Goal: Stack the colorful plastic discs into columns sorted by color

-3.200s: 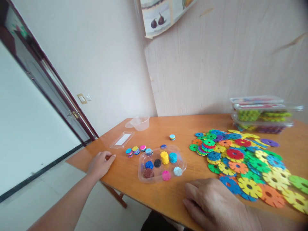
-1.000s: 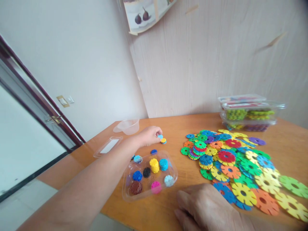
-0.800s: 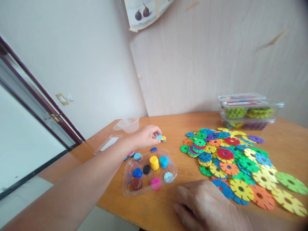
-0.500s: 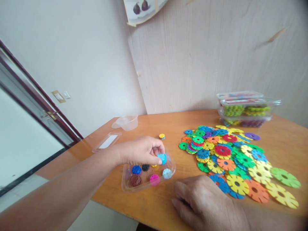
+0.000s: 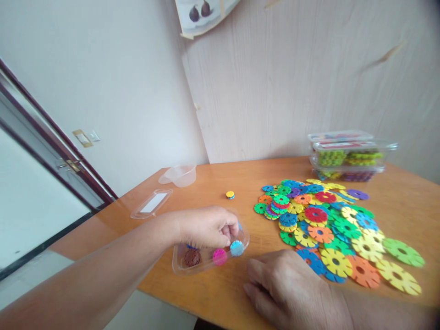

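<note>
My left hand (image 5: pixel 220 230) is over a clear plastic tray (image 5: pixel 178 270), its fingers curled together; whether anything is between them is hidden. Close to its fingertips, a light blue notched disc (image 5: pixel 237 248) lies at the tray's right end. Beside that is a pink disc (image 5: pixel 219 257), and a brown disc (image 5: pixel 192 257) lies farther left. The hand covers most of a dark blue piece (image 5: pixel 191 246) and the middle of the tray. My right hand (image 5: pixel 288 288) rests closed on the table, with no object seen in it, near a large pile of colourful flower-shaped discs (image 5: pixel 321 233).
A small yellow-topped stack (image 5: pixel 230 195) stands behind the tray. Farther back left are a clear lid (image 5: pixel 151 204) with a white label and a translucent tub (image 5: pixel 184 176). Stacked clear boxes (image 5: pixel 347 156) of coloured pieces stand at the back right of the wooden table (image 5: pixel 220 181).
My left hand has shifted slightly forward and down, with its fingers curled further in. The light blue disc at its fingertips has gone from sight there. My right hand stays in place.
</note>
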The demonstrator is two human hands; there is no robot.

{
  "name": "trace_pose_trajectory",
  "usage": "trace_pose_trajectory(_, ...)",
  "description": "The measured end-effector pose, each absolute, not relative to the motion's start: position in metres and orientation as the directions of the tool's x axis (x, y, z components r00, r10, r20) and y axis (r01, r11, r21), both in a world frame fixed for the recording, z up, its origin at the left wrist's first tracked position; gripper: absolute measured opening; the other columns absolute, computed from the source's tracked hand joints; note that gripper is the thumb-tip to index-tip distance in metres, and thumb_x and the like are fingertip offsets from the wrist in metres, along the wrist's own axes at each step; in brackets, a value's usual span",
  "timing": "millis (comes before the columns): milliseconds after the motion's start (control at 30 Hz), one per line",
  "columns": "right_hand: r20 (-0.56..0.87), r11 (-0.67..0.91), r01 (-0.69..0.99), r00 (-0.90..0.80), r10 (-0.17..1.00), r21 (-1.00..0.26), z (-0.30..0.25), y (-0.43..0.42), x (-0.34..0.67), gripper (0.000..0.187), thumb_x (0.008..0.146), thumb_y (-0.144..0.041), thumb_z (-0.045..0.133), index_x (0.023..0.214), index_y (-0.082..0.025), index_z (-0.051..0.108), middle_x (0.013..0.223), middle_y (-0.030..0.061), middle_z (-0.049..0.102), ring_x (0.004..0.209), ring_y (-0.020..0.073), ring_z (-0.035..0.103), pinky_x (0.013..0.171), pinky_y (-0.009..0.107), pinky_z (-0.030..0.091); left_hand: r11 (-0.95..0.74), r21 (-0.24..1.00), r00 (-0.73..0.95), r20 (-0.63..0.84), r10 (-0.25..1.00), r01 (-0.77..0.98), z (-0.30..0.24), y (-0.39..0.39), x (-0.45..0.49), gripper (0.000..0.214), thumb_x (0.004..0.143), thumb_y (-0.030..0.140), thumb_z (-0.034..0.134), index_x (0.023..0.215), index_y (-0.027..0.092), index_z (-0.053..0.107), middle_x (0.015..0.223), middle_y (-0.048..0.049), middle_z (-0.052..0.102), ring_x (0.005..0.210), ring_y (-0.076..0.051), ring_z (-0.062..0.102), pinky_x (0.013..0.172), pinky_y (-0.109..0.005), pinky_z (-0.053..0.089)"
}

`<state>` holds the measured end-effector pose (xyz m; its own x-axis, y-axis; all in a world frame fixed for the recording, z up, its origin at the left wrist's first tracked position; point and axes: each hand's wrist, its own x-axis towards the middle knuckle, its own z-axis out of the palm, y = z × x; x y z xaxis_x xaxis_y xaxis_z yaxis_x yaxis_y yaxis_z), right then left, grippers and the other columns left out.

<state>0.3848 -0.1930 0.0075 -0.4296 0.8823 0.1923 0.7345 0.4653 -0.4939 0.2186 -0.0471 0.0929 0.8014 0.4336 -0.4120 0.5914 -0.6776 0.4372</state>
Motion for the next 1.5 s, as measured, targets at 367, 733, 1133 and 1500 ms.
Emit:
trace_pose_trajectory(367, 0.199, 0.462, 0.731, -0.422, 0.884, -0.502, 0.006, -0.193, 0.385, 0.009, 0.084, -0.020, 0.052, 0.075, -0.020, 0.051, 0.075, -0.0022, 0.066, 0.064, 0.0094, 0.059, 0.058, 0.021, 0.036, -0.711, 0.267, 0.714, -0.534, 0.453, 0.650, 0.109, -0.063, 0.227, 0.022, 0.069, 0.010, 0.052, 0.081, 0.023, 0.065, 0.069, 0.0047, 0.067, 0.052, -0.011, 0.053, 0.046, -0.021, 0.033)
trace_pose_trajectory(733, 0.187, 0.454, 0.736, -0.419, 0.888, -0.502, 0.007, -0.194, 0.386, 0.010, 0.084, -0.020, 0.052, 0.075, -0.020, 0.051, 0.075, -0.0023, 0.066, 0.064, 0.0088, 0.059, 0.058, 0.020, 0.036, -0.744, 0.333, 0.792, -0.448, 0.416, 0.579, 0.107, -0.058, 0.224, 0.022, 0.076, 0.012, 0.049, 0.086, 0.021, 0.067, 0.088, 0.0007, 0.071, 0.073, -0.013, 0.060, 0.061, -0.022, 0.042)
trace_pose_trajectory(1133, 0.214, 0.459, 0.723, -0.410, 0.887, -0.516, 0.002, -0.193, 0.385, 0.011, 0.085, -0.022, 0.053, 0.075, -0.021, 0.049, 0.073, -0.0025, 0.064, 0.063, 0.0091, 0.057, 0.056, 0.022, 0.033, -0.730, 0.283, 0.737, -0.528, 0.423, 0.622, 0.103, -0.058, 0.214, 0.027, 0.075, 0.016, 0.050, 0.097, 0.022, 0.065, 0.082, 0.0011, 0.067, 0.066, -0.011, 0.057, 0.054, -0.019, 0.039)
trace_pose_trajectory(1500, 0.207, 0.447, 0.719, -0.402, 0.892, -0.532, -0.001, -0.192, 0.385, 0.011, 0.085, -0.023, 0.052, 0.075, -0.021, 0.048, 0.073, -0.0040, 0.064, 0.062, 0.0084, 0.055, 0.056, 0.022, 0.032, -0.803, 0.122, 0.736, -0.497, 0.459, 0.584, 0.093, -0.055, 0.217, 0.022, 0.071, 0.020, 0.063, 0.091, 0.026, 0.069, 0.076, 0.0027, 0.067, 0.064, -0.013, 0.058, 0.049, -0.021, 0.033)
